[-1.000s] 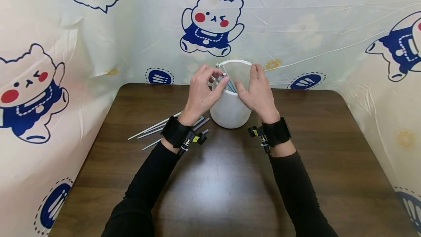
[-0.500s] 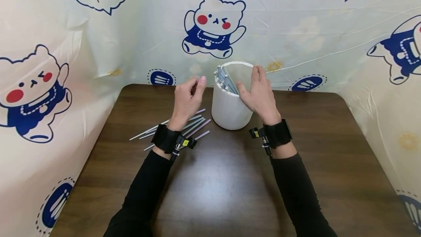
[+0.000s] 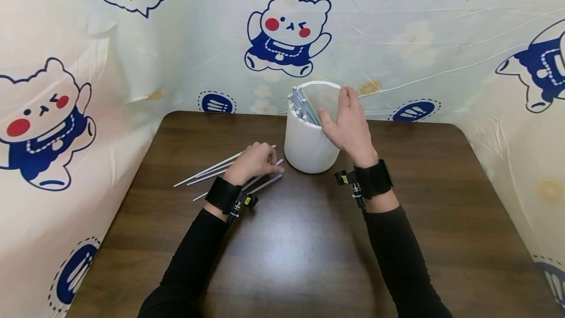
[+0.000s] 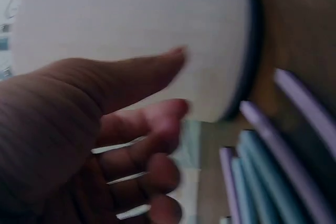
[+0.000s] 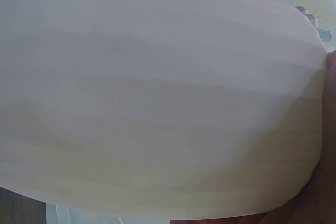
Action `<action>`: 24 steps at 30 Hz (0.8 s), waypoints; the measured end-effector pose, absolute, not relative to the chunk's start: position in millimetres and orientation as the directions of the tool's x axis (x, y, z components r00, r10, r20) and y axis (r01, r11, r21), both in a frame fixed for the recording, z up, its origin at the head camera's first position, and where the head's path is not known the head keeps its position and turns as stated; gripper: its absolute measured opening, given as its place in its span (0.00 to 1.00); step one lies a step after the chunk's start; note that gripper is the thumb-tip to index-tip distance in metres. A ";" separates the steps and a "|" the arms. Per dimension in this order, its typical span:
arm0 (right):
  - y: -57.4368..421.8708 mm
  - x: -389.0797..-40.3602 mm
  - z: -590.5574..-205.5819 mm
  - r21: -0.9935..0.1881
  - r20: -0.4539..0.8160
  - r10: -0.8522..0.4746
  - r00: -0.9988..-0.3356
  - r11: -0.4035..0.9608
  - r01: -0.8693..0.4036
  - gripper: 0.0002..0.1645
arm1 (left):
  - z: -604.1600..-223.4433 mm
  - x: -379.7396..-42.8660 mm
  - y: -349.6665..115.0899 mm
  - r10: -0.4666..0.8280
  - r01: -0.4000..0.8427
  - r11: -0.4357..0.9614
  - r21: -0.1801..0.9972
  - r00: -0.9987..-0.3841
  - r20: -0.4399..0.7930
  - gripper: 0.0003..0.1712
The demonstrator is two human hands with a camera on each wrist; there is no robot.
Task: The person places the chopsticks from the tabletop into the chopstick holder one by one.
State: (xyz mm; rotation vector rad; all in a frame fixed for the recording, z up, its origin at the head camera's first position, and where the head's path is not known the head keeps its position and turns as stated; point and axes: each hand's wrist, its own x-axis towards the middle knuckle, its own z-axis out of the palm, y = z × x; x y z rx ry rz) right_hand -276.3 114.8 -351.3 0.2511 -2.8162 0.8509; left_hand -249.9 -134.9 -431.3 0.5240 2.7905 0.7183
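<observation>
A white cylindrical container (image 3: 309,148) stands upright at the back middle of the table, with a bundle of pale blue sticks (image 3: 303,108) leaning inside on its left. My right hand (image 3: 350,129) grips the container at its right rim; its wall (image 5: 157,98) fills most of the right wrist view. To the left of the container my left hand (image 3: 253,162) is over several loose thin sticks (image 3: 208,169). In the left wrist view its thumb and bent fingers are apart with nothing between them, and purple and blue sticks (image 4: 281,158) lie to one side. The hand hides part of the sticks.
The dark wooden table (image 3: 282,249) has rounded far corners. Behind it and at both sides hangs a pale curtain (image 3: 194,48) printed with cartoon bears. The container stands close to the back edge.
My left hand has drawn away from the container's rim, moved left, and come down over the loose sticks. The right hand has stayed at the container's rim.
</observation>
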 end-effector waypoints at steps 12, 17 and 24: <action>114.0 -275.6 -351.6 -0.530 0.240 -0.107 -0.965 0.818 -0.222 0.51 | -461.3 -243.5 -126.8 0.392 0.318 0.877 0.360 -0.907 -0.153 0.19; 113.5 -275.2 -351.4 -0.527 0.244 -0.108 -0.964 0.820 -0.225 0.51 | -462.7 -240.9 -126.7 0.398 0.319 0.866 0.385 -0.906 -0.144 0.16; 113.4 -275.1 -351.1 -0.523 0.247 -0.105 -0.963 0.822 -0.224 0.51 | -450.5 -238.1 -128.9 0.382 0.317 0.867 0.384 -0.918 -0.107 0.14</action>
